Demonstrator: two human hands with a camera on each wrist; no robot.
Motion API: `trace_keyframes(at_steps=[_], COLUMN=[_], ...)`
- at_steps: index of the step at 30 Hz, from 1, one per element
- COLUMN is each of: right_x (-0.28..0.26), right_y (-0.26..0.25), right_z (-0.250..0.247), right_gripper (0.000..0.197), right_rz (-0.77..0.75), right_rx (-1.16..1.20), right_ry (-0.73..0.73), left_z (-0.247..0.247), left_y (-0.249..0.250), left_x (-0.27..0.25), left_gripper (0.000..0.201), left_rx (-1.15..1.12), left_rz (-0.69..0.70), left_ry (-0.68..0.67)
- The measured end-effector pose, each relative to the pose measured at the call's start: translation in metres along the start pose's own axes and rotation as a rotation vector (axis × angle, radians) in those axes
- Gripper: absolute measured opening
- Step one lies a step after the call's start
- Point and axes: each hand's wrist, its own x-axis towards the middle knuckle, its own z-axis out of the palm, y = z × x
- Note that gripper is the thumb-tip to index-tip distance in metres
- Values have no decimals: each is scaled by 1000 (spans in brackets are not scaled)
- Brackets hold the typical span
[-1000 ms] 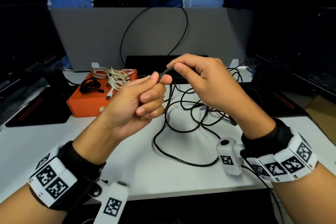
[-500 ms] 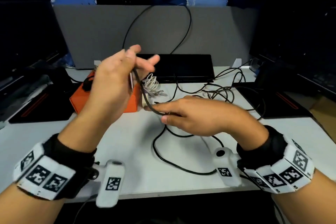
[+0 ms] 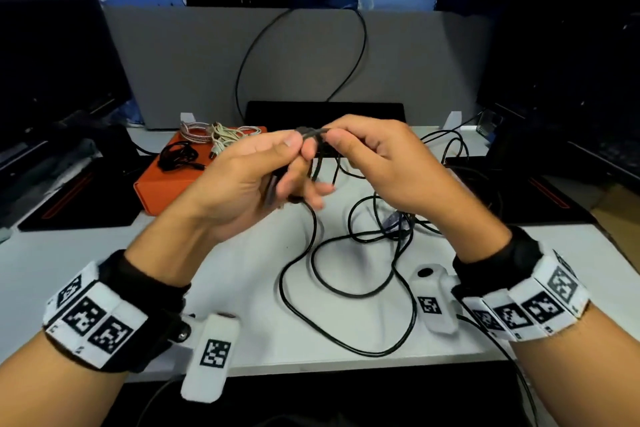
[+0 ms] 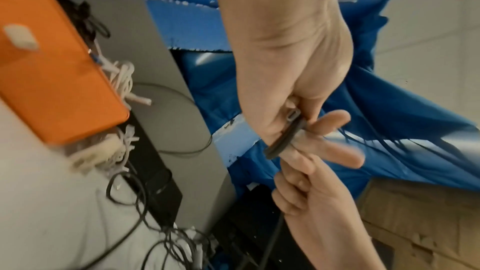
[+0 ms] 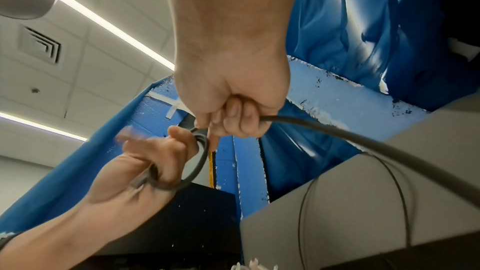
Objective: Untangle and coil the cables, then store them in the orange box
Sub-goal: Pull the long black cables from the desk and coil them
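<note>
A long black cable (image 3: 346,295) lies in loose tangled loops on the white table and rises to both hands. My left hand (image 3: 273,170) holds a small coil of it, thumb pinching the top; the coil (image 4: 284,137) and its plug end show in the left wrist view. My right hand (image 3: 360,149) pinches the same cable just right of the left thumb, and the cable (image 5: 363,141) trails out of its curled fingers in the right wrist view. The orange box (image 3: 166,191) stands at the left rear, with white cables (image 3: 225,137) and a small black cable (image 3: 178,154) on it.
A grey partition (image 3: 415,62) closes the back of the table, with a thin black wire looped on it. A black keyboard-like slab (image 3: 325,109) lies before it. Dark mats (image 3: 76,204) and monitors flank both sides. More black cable tangles at the right rear (image 3: 450,149).
The left hand came down and right from above the orange box; the right hand rose from the table. Both now meet at chest height, pinching the cable close together with a loop added.
</note>
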Motion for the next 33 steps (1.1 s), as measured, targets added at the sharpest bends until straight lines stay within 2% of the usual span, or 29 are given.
trace_keyframes(at_steps=[3,7,9,11,13,16,19,21,24,26,28,31,33], right_x=[0,-5,-5,-4,-2,-4,-4,-3,-5,-7,-6,-5,-4], right_y=[5,-1,-5,-7,-10,-13,-17,-19,-19,-20,-20,-22,-16], right_z=[5,12,14,12,9,9,12,16,23,24,20,10,6], right_gripper=[26,34,36,36,35,37,39,42,44,43,43,43,43], right_rz=[26,140,241,336,399,411,373,352,186,99,101,202,196], right_rx=[58,258,502,847,1043,984,832,751,455,288,332,587,609], right_ry=[-1,-76,-117,-184,-244,-234,-147,-59,69,46,-13,-122,-105], left_z=[8,12,10,5,0,-2,3,5,3,1,0,8,15], left_y=[-9,-14,-14,-12,-11,-11,-15,-16,-13,-10,-8,-9,-8], left_x=[3,6,6,6,5,5,5,4,4,2,0,-1,0], left_gripper=[25,34,34,31,35,42,42,39,48,54,48,38,35], left_rx=[-279,-426,-487,-523,-564,-558,-536,-550,-417,-364,-401,-496,-522], left_rz=[-8,-8,-6,-25,-59,-86,-48,-31,-54,-109,-137,-108,-50], left_ry=[40,61,-7,-95,-186,-219,-164,-175,-227,-263,-273,-235,-175])
